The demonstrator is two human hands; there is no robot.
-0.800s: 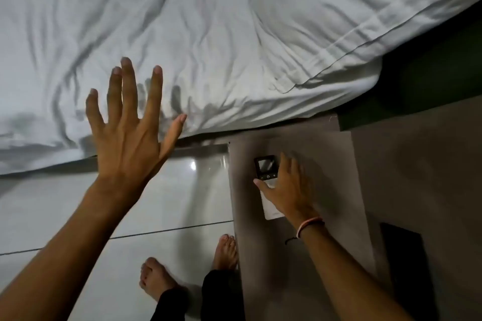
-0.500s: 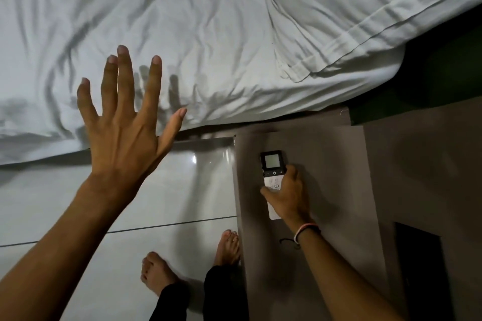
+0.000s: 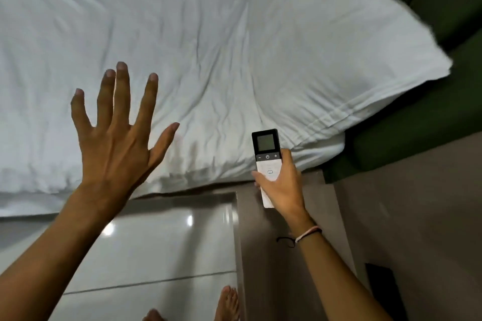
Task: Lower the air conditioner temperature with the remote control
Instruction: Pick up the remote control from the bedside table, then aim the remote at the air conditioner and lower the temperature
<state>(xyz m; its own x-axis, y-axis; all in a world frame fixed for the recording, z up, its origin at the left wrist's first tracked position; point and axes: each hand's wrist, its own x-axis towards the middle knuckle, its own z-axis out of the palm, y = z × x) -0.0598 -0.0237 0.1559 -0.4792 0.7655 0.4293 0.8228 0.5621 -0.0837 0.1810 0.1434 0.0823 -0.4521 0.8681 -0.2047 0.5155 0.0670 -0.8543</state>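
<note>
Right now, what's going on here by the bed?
A person stands barefoot beside a bed with white sheets and a pillow. Their right hand grips a slim white remote control by its lower half, held up off the grey bedside table, screen end pointing away. The thumb rests on the remote's left edge, not on the minus button below the screen. The left hand is empty, fingers spread wide above the bed. No air conditioner is in view.
</note>
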